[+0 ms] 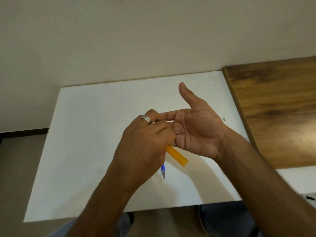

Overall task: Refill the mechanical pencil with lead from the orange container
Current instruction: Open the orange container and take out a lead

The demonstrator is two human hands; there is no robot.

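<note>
While gripped, orange container [177,156] pokes beneath left hand [145,142].

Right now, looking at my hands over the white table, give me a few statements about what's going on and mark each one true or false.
1. The left hand grips the orange container. True.
2. The right hand is clenched in a fist. False: it is open, palm up, thumb raised.
3. The mechanical pencil lies alone on the wooden surface. False: its blue tip pokes out beneath the left hand, over the white table.
4. A ring is on a finger of the left hand. True.
5. The orange container stands upright on the table. False: it is held tilted in the air.
</note>
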